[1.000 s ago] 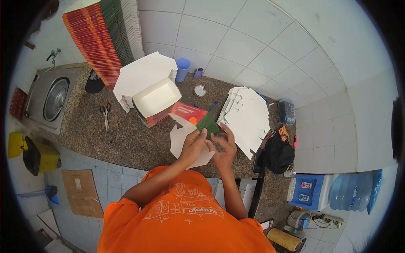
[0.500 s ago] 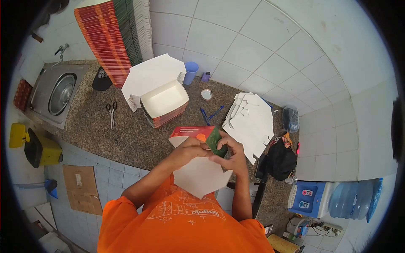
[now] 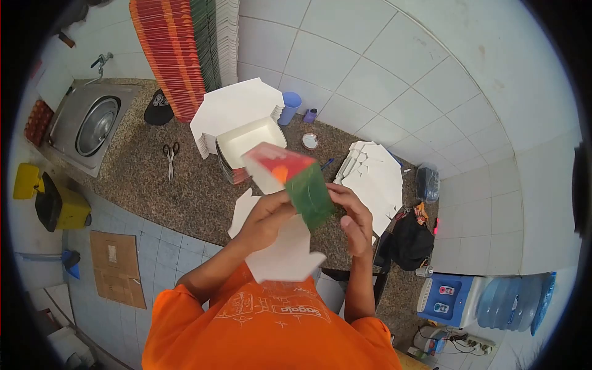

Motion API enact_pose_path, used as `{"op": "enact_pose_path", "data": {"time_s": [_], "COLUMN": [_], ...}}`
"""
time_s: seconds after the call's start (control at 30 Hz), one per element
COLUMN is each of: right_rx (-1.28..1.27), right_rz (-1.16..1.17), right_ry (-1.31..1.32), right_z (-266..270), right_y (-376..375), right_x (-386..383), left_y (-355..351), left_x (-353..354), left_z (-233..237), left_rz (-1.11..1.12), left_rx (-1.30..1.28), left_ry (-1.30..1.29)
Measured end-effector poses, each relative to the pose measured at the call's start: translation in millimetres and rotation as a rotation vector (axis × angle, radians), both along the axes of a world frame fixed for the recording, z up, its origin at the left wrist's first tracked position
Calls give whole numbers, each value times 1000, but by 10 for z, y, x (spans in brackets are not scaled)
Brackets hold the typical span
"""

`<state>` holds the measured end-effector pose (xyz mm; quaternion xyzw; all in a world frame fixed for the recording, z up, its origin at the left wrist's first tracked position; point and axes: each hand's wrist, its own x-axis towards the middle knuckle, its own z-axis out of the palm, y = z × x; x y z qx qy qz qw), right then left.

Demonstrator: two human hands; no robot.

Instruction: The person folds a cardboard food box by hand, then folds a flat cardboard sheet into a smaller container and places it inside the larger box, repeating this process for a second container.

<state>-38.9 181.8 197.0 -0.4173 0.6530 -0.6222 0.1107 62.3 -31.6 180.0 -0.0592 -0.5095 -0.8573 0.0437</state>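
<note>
A partly folded cardboard food box (image 3: 310,194), with red and green printed sides and white inner flaps, is raised above the counter in front of my chest. My left hand (image 3: 265,223) is closed on its left side, its fingertips partly hidden by the card. My right hand (image 3: 354,219) has its thumb and fingers apart, with the fingertips at the edge of the green panel. Behind the box, a stack of folded boxes (image 3: 251,140) shows a white interior on top. Flat white box blanks (image 3: 373,179) are piled to the right.
A tall stack of printed blanks (image 3: 169,58) leans by the wall. Scissors (image 3: 171,160), a black cap (image 3: 159,110), a blue cup (image 3: 290,108) and a round lid (image 3: 310,141) are on the granite counter (image 3: 135,179). The sink (image 3: 98,126) is at left, a water dispenser (image 3: 444,299) at right.
The box has been lifted and turned, bringing its green panel toward me. My right hand has loosened its pinch and spread its fingers. The left hand keeps hold. The view has shifted slightly.
</note>
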Motion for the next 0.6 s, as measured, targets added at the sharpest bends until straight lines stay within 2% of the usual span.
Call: {"op": "enact_pose_path", "data": {"time_s": [0.03,0.07,0.1,0.13,0.17,0.2,0.33,0.4,0.5,0.6], "right_rx": [3,125,245,245,234,224,192,247,262,239], "right_rz": [-1,-96,-191,-193,-229,-263,-183,-62,-121,-164], "right_ry": [1,61,120,122,15,-91,-262,-75,-136,-188], "right_z": [103,233,297,279,244,205,43,17,23,70], "right_y": [-53,-144,-208,-232,-252,-259,-163,-184,-240,-118], "right_x": [58,155,213,216,199,176,30,52,39,-61], "left_y": [38,60,67,62,46,47,5,-17,27,-114], "left_x": [-5,-44,-95,-128,-122,-113,-14,-8,-57,98], "left_z": [-108,-200,-237,-251,-243,-229,-113,-142,-160,112], "left_rz": [98,97,2,-94,-121,-118,-259,-355,-358,-353], "left_rx": [-194,-190,-33,121,-81,-81,-170,-152,-208,-260], "left_ry": [96,97,21,-55,10,13,-51,-137,-195,-101]}}
